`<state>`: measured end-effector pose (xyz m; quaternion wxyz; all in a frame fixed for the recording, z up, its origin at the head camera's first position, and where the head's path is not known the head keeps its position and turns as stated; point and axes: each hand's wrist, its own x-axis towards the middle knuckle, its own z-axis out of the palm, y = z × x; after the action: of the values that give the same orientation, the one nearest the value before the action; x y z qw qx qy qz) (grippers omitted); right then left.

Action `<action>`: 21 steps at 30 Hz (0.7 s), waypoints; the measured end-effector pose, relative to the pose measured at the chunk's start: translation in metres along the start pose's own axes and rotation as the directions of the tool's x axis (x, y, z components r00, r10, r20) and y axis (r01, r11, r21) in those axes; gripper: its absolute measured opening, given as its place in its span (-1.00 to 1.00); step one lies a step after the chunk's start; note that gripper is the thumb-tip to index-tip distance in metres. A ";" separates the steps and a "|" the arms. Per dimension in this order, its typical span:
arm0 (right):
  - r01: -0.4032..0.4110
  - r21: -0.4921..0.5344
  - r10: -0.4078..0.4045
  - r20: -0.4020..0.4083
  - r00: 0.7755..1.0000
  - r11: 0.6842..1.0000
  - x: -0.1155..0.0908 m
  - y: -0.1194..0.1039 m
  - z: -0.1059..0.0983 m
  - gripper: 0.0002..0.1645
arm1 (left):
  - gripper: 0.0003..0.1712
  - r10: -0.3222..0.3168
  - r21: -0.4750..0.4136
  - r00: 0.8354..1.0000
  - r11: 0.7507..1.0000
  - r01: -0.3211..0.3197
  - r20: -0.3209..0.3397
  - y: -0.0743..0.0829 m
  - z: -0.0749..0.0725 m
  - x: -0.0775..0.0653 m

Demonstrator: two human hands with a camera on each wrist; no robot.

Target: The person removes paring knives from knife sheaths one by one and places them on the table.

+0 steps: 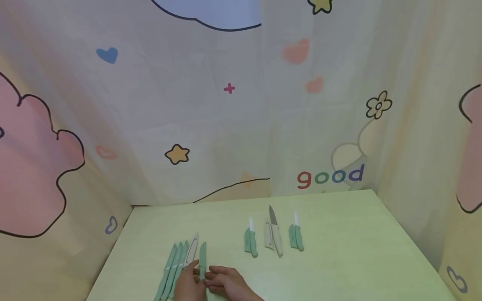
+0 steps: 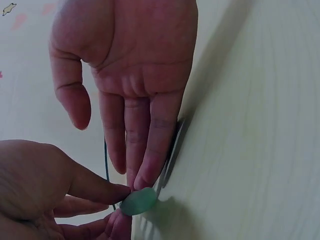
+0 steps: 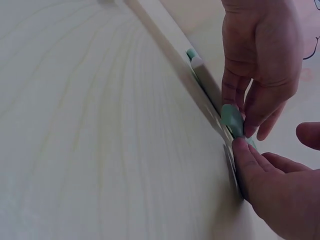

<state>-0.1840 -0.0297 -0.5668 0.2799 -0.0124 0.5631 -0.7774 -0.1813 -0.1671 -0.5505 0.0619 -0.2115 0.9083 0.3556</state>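
Note:
Between my hands a green knife in a green sheath (image 1: 203, 253) points away from me. My left hand (image 1: 187, 286) pinches its handle between thumb and fingers. In the left wrist view the rounded green handle end (image 2: 139, 201) shows at those fingertips. My right hand (image 1: 229, 282) is on the other side, its fingers fairly straight and their tips against the knife, thumb held apart. Just left of the left hand lies a white sheathed knife (image 1: 192, 248), partly covered by that hand. Beside it, three green sheathed knives (image 1: 174, 265) lie side by side.
Farther right on the pale table (image 1: 350, 251) lie a small green knife (image 1: 253, 244) next to its sheath, a white-handled knife (image 1: 276, 238) with a grey blade beside its white sheath (image 1: 268, 235), and another green knife (image 1: 298, 238) with its sheath. A printed curtain (image 1: 226, 125) surrounds the table.

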 end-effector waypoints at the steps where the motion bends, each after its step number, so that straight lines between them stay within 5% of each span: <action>1: 0.006 0.002 -0.006 -0.001 1.000 1.000 0.000 0.000 -0.001 -0.41 | -0.27 -0.002 -0.011 1.000 1.000 0.002 0.001 0.000 -0.001 0.000; 21: 0.078 0.079 -0.080 0.021 0.997 0.994 -0.014 -0.009 -0.021 -0.47 | -0.18 0.118 -0.105 0.992 0.988 -0.112 0.051 0.008 0.002 0.002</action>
<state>-0.1832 -0.0035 -0.5628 0.2560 -0.0332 0.5279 -0.8092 -0.1868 -0.1611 -0.5481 0.0564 -0.1511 0.8975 0.4104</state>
